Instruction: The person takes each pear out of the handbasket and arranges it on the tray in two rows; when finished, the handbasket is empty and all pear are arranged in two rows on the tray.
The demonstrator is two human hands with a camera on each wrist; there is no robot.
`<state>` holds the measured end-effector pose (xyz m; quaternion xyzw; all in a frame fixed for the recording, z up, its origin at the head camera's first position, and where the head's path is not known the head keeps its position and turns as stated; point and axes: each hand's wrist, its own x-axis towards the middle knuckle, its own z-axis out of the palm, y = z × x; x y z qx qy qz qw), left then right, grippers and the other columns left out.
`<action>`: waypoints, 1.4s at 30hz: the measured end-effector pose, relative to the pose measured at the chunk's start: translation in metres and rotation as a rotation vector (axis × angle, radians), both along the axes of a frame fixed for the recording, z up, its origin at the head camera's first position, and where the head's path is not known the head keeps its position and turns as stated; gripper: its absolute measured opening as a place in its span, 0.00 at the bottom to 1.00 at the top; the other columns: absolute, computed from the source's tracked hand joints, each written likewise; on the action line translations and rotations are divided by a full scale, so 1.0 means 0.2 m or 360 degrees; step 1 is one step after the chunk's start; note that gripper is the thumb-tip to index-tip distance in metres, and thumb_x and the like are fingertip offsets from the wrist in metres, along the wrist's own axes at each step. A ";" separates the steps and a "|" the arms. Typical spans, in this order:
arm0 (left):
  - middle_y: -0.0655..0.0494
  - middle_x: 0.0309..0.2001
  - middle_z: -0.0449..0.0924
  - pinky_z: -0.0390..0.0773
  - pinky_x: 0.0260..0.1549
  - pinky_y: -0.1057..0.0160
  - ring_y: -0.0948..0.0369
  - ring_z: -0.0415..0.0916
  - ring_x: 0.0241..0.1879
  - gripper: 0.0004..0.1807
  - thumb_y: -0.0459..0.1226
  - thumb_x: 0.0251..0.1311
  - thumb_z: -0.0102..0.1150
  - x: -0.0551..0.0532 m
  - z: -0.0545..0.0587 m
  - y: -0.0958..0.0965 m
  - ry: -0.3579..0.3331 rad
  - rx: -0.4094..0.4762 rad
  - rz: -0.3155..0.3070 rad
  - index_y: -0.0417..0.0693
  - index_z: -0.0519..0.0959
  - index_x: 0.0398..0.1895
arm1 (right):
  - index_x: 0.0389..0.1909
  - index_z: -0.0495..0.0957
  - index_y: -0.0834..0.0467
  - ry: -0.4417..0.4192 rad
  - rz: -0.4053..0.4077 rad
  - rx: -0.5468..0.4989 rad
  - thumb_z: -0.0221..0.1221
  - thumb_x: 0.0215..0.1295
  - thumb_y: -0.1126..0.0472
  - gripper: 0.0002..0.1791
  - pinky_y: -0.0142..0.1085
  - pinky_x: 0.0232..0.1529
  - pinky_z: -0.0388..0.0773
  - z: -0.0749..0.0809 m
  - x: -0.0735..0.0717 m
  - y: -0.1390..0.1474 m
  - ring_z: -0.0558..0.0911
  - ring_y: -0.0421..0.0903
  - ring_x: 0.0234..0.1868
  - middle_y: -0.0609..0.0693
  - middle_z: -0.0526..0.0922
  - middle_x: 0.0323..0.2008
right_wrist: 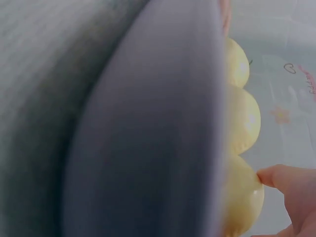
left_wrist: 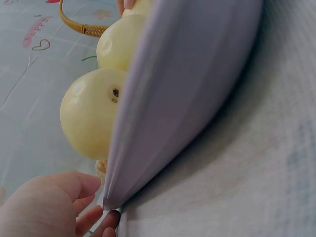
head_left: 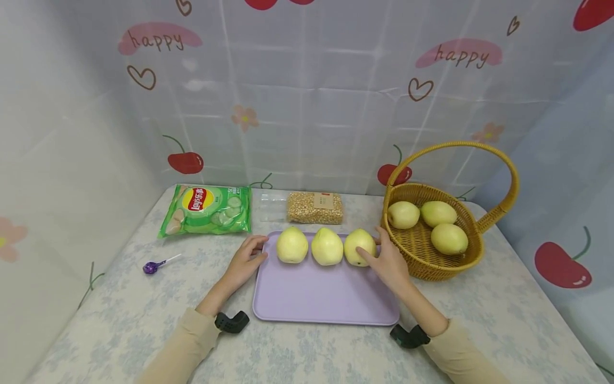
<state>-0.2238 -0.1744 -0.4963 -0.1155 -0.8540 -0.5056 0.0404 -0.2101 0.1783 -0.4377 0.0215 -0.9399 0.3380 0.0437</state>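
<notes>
Three pale yellow-green pears stand in a row along the far side of a lilac tray [head_left: 326, 298]: a left pear [head_left: 292, 245], a middle pear [head_left: 327, 247] and a right pear [head_left: 356, 244]. My right hand [head_left: 389, 264] holds the right pear, its thumb on the near side and its fingers around the outer side; the right wrist view shows the thumb [right_wrist: 276, 177] on the skin. At the tray's far left corner, my left hand [head_left: 245, 261] touches the rim with relaxed fingers. In the left wrist view its fingertips [left_wrist: 112, 219] lie right at the corner.
A wicker basket [head_left: 434, 272] with a tall handle holds three more pears at the right, close beside the right hand. Behind the tray lies a clear packet of yellow grains [head_left: 312, 208]. Farther left are a green chip bag [head_left: 211, 210] and a purple lollipop [head_left: 151, 267].
</notes>
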 end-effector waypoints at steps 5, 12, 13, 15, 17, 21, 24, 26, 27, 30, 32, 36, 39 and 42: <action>0.46 0.59 0.71 0.70 0.56 0.51 0.51 0.71 0.55 0.21 0.32 0.63 0.54 0.00 -0.01 0.00 -0.0019 0.0006 0.0006 0.40 0.72 0.60 | 0.73 0.47 0.63 -0.0063 0.0085 -0.0189 0.59 0.64 0.50 0.45 0.49 0.48 0.78 -0.02 -0.02 0.00 0.77 0.63 0.55 0.68 0.70 0.61; 0.46 0.59 0.71 0.71 0.56 0.50 0.51 0.71 0.55 0.21 0.32 0.63 0.54 0.00 -0.01 0.00 -0.0002 -0.0005 0.0002 0.40 0.72 0.60 | 0.73 0.47 0.63 -0.0097 0.0162 -0.0369 0.59 0.64 0.56 0.43 0.52 0.52 0.76 -0.05 -0.04 0.01 0.72 0.66 0.59 0.70 0.66 0.63; 0.46 0.59 0.71 0.71 0.56 0.50 0.51 0.71 0.55 0.21 0.32 0.63 0.54 0.00 -0.01 0.00 -0.0003 -0.0006 0.0003 0.40 0.71 0.60 | 0.73 0.47 0.63 -0.0094 0.0159 -0.0378 0.60 0.64 0.56 0.43 0.52 0.52 0.76 -0.05 -0.05 0.01 0.73 0.65 0.58 0.70 0.66 0.62; 0.46 0.59 0.71 0.71 0.56 0.50 0.51 0.71 0.54 0.21 0.32 0.63 0.54 0.00 -0.01 0.00 -0.0006 -0.0002 0.0004 0.40 0.72 0.60 | 0.72 0.48 0.64 -0.0087 0.0162 -0.0386 0.60 0.64 0.57 0.43 0.50 0.50 0.76 -0.05 -0.05 0.01 0.73 0.64 0.57 0.70 0.66 0.61; 0.46 0.59 0.71 0.71 0.56 0.50 0.51 0.71 0.55 0.21 0.32 0.63 0.54 0.00 -0.01 0.00 -0.0016 0.0002 0.0007 0.40 0.72 0.60 | 0.72 0.48 0.65 -0.0078 0.0160 -0.0379 0.60 0.64 0.57 0.42 0.48 0.48 0.76 -0.05 -0.04 0.01 0.73 0.63 0.55 0.69 0.66 0.61; 0.46 0.59 0.70 0.70 0.57 0.50 0.50 0.71 0.55 0.21 0.32 0.63 0.54 0.00 0.00 0.00 -0.0023 0.0001 0.0011 0.40 0.72 0.60 | 0.71 0.49 0.66 -0.0050 0.0154 -0.0386 0.59 0.63 0.58 0.41 0.47 0.48 0.75 -0.06 -0.05 0.01 0.72 0.61 0.54 0.69 0.65 0.60; 0.46 0.59 0.70 0.70 0.57 0.50 0.50 0.71 0.55 0.21 0.32 0.63 0.54 0.00 0.00 0.00 -0.0028 -0.0003 0.0011 0.40 0.71 0.60 | 0.71 0.48 0.66 -0.0052 0.0135 -0.0404 0.60 0.63 0.58 0.43 0.50 0.52 0.74 -0.06 -0.05 0.00 0.72 0.62 0.56 0.69 0.64 0.61; 0.46 0.59 0.70 0.70 0.57 0.50 0.50 0.71 0.55 0.21 0.32 0.63 0.54 0.00 0.00 0.00 -0.0029 -0.0001 0.0009 0.40 0.71 0.60 | 0.72 0.46 0.66 -0.0059 0.0117 -0.0402 0.60 0.63 0.57 0.44 0.52 0.54 0.73 -0.06 -0.04 0.00 0.71 0.63 0.58 0.69 0.64 0.61; 0.45 0.59 0.70 0.70 0.57 0.50 0.50 0.71 0.55 0.21 0.32 0.63 0.54 0.00 0.00 0.00 -0.0029 0.0001 0.0008 0.39 0.71 0.60 | 0.72 0.46 0.66 -0.0065 0.0107 -0.0394 0.60 0.63 0.56 0.45 0.53 0.55 0.73 -0.05 -0.04 -0.01 0.71 0.63 0.58 0.69 0.64 0.61; 0.46 0.59 0.70 0.70 0.57 0.50 0.51 0.71 0.55 0.21 0.32 0.63 0.54 0.00 0.00 0.00 -0.0032 0.0002 0.0010 0.40 0.71 0.60 | 0.72 0.45 0.66 -0.0080 0.0092 -0.0368 0.60 0.63 0.55 0.46 0.53 0.55 0.73 -0.04 -0.03 -0.01 0.71 0.63 0.58 0.69 0.63 0.61; 0.46 0.59 0.70 0.70 0.57 0.50 0.51 0.71 0.55 0.21 0.32 0.63 0.54 0.00 0.00 0.00 -0.0032 0.0007 0.0011 0.39 0.71 0.60 | 0.72 0.44 0.66 -0.0082 0.0089 -0.0354 0.61 0.63 0.54 0.46 0.53 0.54 0.73 -0.04 -0.03 -0.02 0.71 0.62 0.58 0.69 0.63 0.61; 0.45 0.59 0.70 0.71 0.56 0.50 0.50 0.71 0.55 0.21 0.32 0.63 0.54 0.00 0.00 0.00 -0.0013 -0.0006 0.0005 0.39 0.71 0.60 | 0.72 0.44 0.65 -0.0068 0.0086 -0.0333 0.62 0.62 0.54 0.47 0.49 0.50 0.74 -0.03 -0.02 -0.02 0.72 0.60 0.54 0.68 0.65 0.60; 0.45 0.59 0.70 0.70 0.56 0.49 0.50 0.71 0.55 0.21 0.32 0.63 0.54 0.00 0.00 0.00 -0.0015 0.0006 0.0005 0.39 0.72 0.60 | 0.72 0.45 0.65 -0.0053 0.0089 -0.0311 0.62 0.62 0.53 0.47 0.44 0.46 0.74 -0.03 -0.02 -0.02 0.73 0.57 0.50 0.67 0.66 0.58; 0.45 0.59 0.70 0.70 0.56 0.49 0.49 0.71 0.55 0.21 0.32 0.63 0.54 0.00 0.00 0.00 -0.0016 0.0012 0.0004 0.39 0.72 0.60 | 0.72 0.45 0.65 -0.0055 0.0094 -0.0295 0.62 0.62 0.53 0.47 0.41 0.43 0.74 -0.03 -0.02 -0.02 0.74 0.56 0.48 0.66 0.67 0.58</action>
